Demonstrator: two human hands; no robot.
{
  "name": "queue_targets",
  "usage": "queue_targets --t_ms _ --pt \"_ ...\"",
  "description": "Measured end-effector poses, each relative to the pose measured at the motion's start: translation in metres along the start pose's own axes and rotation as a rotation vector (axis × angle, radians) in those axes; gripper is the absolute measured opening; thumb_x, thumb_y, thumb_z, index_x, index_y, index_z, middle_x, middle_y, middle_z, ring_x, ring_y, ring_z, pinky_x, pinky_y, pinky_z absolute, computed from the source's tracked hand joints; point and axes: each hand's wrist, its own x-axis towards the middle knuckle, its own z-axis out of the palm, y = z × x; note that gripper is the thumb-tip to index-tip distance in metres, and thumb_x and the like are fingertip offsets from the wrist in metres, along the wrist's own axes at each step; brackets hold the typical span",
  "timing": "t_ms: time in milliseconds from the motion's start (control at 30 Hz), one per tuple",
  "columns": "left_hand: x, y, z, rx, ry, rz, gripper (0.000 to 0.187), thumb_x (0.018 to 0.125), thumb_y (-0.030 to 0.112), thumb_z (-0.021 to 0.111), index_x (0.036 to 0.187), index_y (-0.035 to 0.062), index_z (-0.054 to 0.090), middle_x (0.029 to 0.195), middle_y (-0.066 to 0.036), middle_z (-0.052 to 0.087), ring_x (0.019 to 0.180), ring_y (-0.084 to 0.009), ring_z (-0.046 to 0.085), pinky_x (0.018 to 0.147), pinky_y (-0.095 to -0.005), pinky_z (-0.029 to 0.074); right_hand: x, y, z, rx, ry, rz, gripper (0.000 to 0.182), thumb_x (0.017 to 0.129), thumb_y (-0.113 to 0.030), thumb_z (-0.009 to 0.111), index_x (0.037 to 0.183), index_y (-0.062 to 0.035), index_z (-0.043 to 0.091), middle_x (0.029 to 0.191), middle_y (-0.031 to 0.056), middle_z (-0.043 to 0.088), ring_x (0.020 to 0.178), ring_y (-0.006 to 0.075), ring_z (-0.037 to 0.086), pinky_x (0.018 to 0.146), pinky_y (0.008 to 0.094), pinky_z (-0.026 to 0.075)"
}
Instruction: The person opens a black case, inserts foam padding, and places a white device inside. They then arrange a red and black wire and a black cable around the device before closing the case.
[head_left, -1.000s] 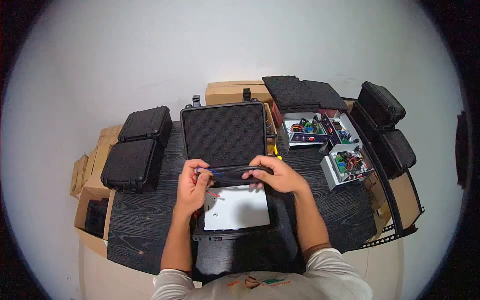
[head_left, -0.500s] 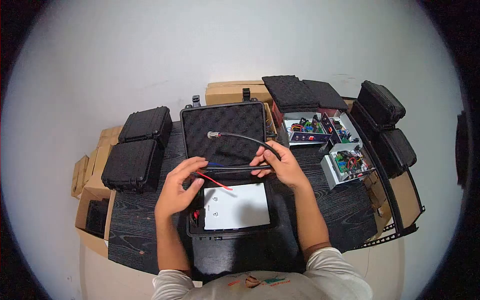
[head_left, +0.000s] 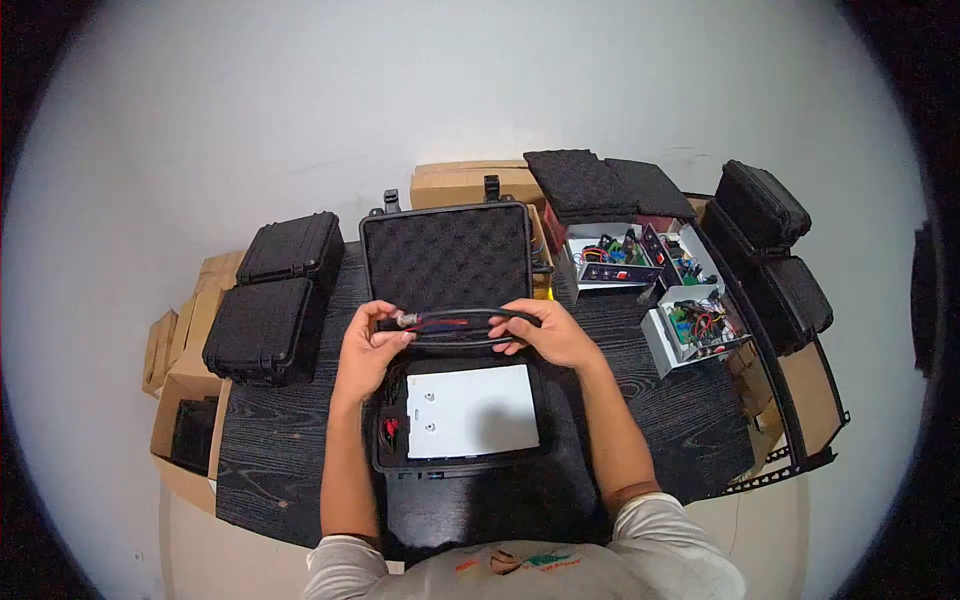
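A black cable is looped between my two hands over an open black hard case. My left hand is closed around one side of the loop, beside the cable's silver metal connector. Loose red and dark wires run from my left fingers towards the right. My right hand grips the bend of the cable, thumb and fingers pinched round it. Below the hands a white panel lies in the case base, with a small red part at its left. Egg-crate foam lines the raised lid.
Closed black cases stand at the left, above an open cardboard box. At the right are white housings with circuit boards, foam sheets and more black cases. The dark wood-grain table lies beneath.
The connector has come down and left to my left hand, tightening the loop. My left hand has gone from open-fingered to closed. The red wire now points right instead of hanging down.
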Motion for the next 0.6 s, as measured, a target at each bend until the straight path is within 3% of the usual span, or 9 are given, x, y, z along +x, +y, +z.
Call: queue_targets --t_ms 233,333,367,467,600 --pt "0.001 -0.013 -0.010 0.441 -0.211 -0.123 0.054 0.084 -0.011 0.074 0.136 0.0002 0.059 0.104 -0.008 0.073 0.091 -0.0098 0.068 0.084 -0.0256 0.057 0.011 0.028 -0.010 -0.196 -0.054 0.044 0.030 0.101 -0.020 0.069 0.118 0.0042 0.071 0.104 0.0122 0.076 0.093 0.0180 0.074 0.079 0.0302 0.059" --pt "-0.004 0.002 0.003 0.827 -0.278 -0.059 0.047 0.083 -0.007 0.074 0.129 0.0003 0.066 0.096 -0.013 0.075 0.086 -0.0161 0.072 0.080 -0.0296 0.056 0.014 0.037 -0.009 -0.474 -0.075 -0.073 0.032 0.098 -0.024 0.072 0.116 0.0021 0.073 0.105 0.0136 0.077 0.094 0.0209 0.073 0.082 0.0347 0.056" --pt "-0.006 0.003 0.007 0.895 -0.265 -0.056 0.042 0.083 -0.002 0.074 0.124 0.0032 0.069 0.096 -0.017 0.075 0.086 -0.0266 0.074 0.082 -0.0359 0.056 0.015 0.039 -0.007 -0.582 -0.078 -0.135 0.033 0.097 -0.026 0.073 0.115 0.0014 0.073 0.106 0.0144 0.077 0.095 0.0224 0.073 0.084 0.0365 0.056" --pt "-0.005 -0.008 0.004 1.001 -0.300 0.120 0.033 0.085 -0.001 0.074 0.118 0.0017 0.072 0.100 -0.018 0.075 0.084 -0.0288 0.073 0.079 -0.0382 0.056 0.015 0.033 -0.001 -0.677 -0.085 -0.116 0.033 0.096 -0.026 0.072 0.117 -0.0011 0.073 0.108 0.0174 0.075 0.098 0.0314 0.072 0.089 0.0407 0.054" --pt "-0.006 -0.002 0.008 1.144 -0.255 0.248 0.025 0.085 -0.001 0.070 0.110 0.0022 0.075 0.104 -0.020 0.074 0.092 -0.0393 0.071 0.085 -0.0447 0.056 0.016 0.042 0.010 -0.797 -0.069 -0.252 0.028 0.096 -0.023 0.070 0.114 -0.0013 0.074 0.107 0.0182 0.073 0.101 0.0376 0.069 0.091 0.0426 0.054"
